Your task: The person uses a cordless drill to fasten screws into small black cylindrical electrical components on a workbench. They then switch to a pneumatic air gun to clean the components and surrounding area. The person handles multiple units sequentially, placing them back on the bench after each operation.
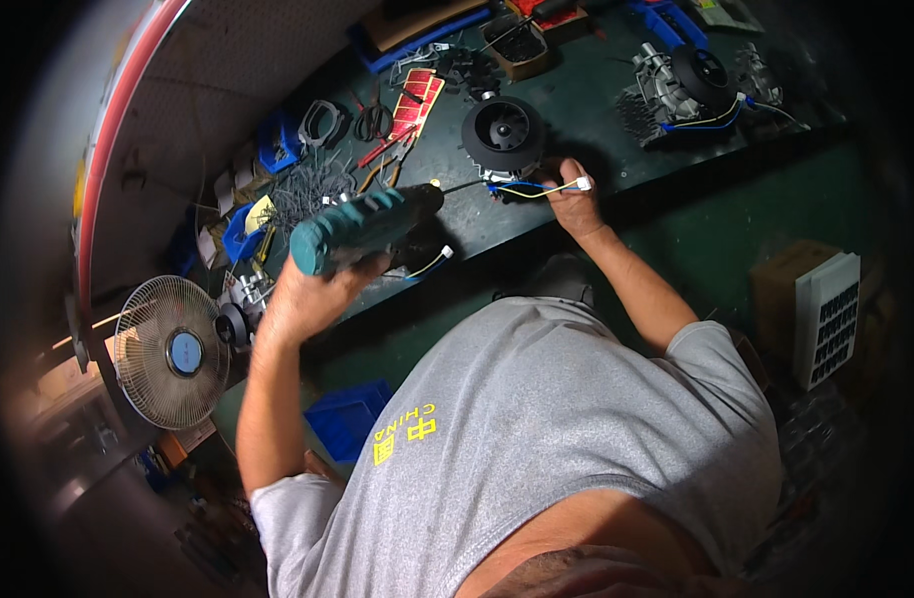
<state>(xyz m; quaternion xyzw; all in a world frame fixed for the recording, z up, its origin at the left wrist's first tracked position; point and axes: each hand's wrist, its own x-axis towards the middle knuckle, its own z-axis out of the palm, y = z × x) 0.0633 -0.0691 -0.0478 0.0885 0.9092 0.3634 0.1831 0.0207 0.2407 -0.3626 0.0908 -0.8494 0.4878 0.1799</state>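
My left hand (315, 299) is closed round the teal grip of a power screwdriver (352, 227). The tool lies nearly level, and its thin bit reaches right to the lower side of a small motor blower (504, 140). That blower has a round black housing with a bladed wheel facing up. At its right edge my right hand (575, 207) grips it, fingers partly hidden behind it. Blue and yellow wires (527, 189) run from its base to a white plug (583, 183) beside the right thumb. Whether the bit sits in a screw is too small to tell.
More blower units (698, 80) stand on the green bench (597, 100) at the far right. Grey wire-like parts (312, 194), pliers (382, 169), red label sheets (417, 100) and blue bins (278, 140) lie at the left. A desk fan (173, 351) stands beyond my left arm.
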